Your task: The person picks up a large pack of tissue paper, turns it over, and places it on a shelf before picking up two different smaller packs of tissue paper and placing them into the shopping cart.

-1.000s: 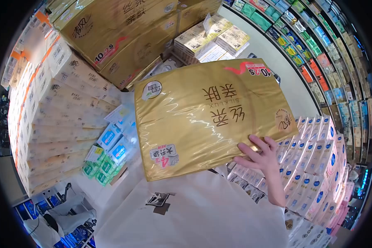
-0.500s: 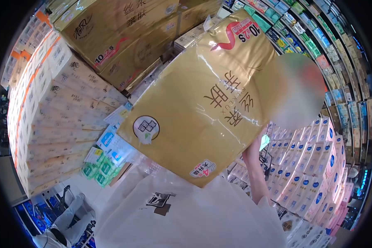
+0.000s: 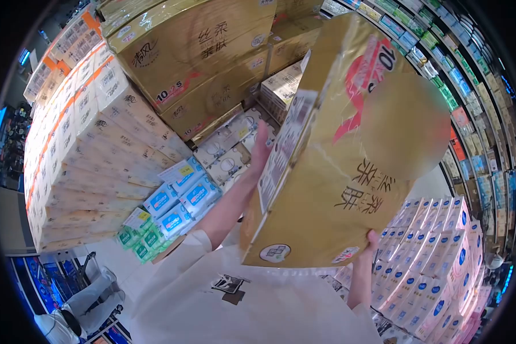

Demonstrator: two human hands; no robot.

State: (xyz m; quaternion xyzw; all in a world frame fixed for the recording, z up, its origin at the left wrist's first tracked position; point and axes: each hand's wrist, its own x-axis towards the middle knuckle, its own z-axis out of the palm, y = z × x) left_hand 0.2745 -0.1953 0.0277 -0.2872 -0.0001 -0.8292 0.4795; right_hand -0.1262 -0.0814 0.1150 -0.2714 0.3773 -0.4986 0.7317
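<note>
A large gold pack of tissues (image 3: 321, 212), with brown lettering and a red ribbon print, is raised and tilted in front of my chest. My right hand (image 3: 374, 239) grips its lower right edge, with the fingertips partly showing. On the other side, my left hand (image 3: 261, 148) is against the pack's left end; one digit points up and the rest is hidden behind the pack. A printed white panel on that narrow end faces left. A blurred patch covers the pack's upper right part.
Stacked gold tissue cartons (image 3: 195, 46) stand at the upper left, beside a tall wall of white tissue packs (image 3: 92, 143). Blue-and-white packs (image 3: 198, 195) and green packs (image 3: 149, 241) lie below. Pink-and-white packs (image 3: 430, 258) are piled right, before curved shelves (image 3: 458, 74). A person (image 3: 69, 321) is at lower left.
The gold pack has turned more upright and shifted right, showing its printed end. My left arm and hand have come into sight at its left. More gold cartons and blue packs show.
</note>
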